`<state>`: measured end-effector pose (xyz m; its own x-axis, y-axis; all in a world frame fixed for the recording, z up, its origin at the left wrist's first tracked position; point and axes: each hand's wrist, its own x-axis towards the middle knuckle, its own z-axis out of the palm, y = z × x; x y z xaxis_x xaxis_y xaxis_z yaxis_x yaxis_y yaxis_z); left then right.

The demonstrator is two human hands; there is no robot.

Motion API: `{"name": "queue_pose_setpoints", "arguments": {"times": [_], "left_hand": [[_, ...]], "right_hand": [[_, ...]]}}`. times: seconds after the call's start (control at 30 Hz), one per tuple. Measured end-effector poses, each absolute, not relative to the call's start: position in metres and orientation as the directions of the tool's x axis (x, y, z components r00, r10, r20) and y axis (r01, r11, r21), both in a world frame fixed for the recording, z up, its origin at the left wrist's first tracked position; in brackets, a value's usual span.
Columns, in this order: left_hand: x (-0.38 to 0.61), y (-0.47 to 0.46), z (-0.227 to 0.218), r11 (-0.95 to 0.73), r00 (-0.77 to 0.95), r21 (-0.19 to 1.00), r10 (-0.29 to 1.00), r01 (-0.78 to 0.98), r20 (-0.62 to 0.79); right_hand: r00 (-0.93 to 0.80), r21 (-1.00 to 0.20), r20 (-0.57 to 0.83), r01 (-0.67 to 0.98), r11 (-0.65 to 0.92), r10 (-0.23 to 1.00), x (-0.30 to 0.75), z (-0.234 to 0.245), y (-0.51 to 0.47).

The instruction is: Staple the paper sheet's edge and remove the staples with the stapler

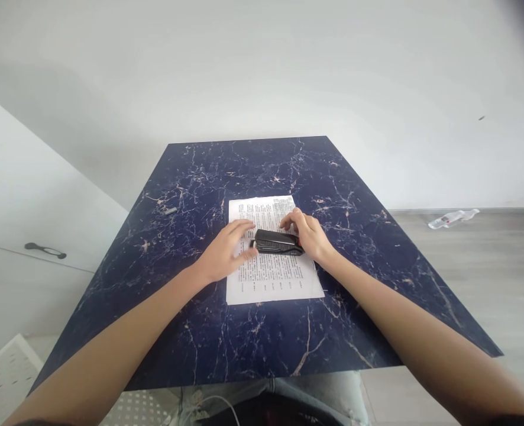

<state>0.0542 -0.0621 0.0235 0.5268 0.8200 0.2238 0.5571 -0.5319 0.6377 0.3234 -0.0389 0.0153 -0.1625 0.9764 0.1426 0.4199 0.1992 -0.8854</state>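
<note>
Lying crosswise over a printed paper, as the head view has it, is a black stapler (276, 242), roughly midway between the left and right edges of the dark blue tabletop (262, 340). The paper (273, 290) is white, with its lower edge turned toward the tabletop's near edge and dense lines of print across it (too small to read). Whether the stapler rests on the paper or is held just above it, I cannot tell.

At the stapler's left end is the left hand (224, 255), its grip spread, with thumb and fingers apart on either side of that end; contact there is unclear. The right hand (313, 238) is at the stapler's other end, its fingers curled over the paper; whether its grip pinches the stapler cannot be made out.

Between the paper and the tabletop's left edge lies a small grey strip (170, 210), well apart from both hands. Beyond the tabletop's right edge, a clear plastic package (453, 219) lies on the floor (475, 272) by the pale wall (262, 71). To the left, a dark handle (45, 250) shows on a white panel (35, 195).
</note>
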Motion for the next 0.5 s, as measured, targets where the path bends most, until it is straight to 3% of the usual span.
{"name": "queue_pose_setpoints", "arguments": {"times": [0.1, 0.23, 0.37, 0.5], "left_hand": [[0.054, -0.06, 0.02, -0.375, 0.365, 0.885, 0.893, 0.276, 0.264], [0.054, -0.053, 0.008, -0.222, 0.276, 0.975, 0.938, 0.013, 0.21], [0.055, -0.053, 0.006, -0.229, 0.285, 0.973, 0.934, 0.022, 0.213], [0.056, -0.056, 0.012, -0.252, 0.287, 0.962, 0.934, 0.105, 0.213]], "right_hand": [[-0.168, -0.842, 0.195, 0.476, 0.253, 0.966, 0.322, 0.014, -0.041], [-0.182, -0.747, 0.234, 0.595, 0.296, 0.955, 0.321, 0.014, -0.044], [-0.159, -0.656, 0.184, 0.715, 0.242, 0.97, 0.322, 0.012, -0.043], [-0.159, -0.632, 0.19, 0.735, 0.244, 0.969, 0.323, 0.011, -0.043]]}}
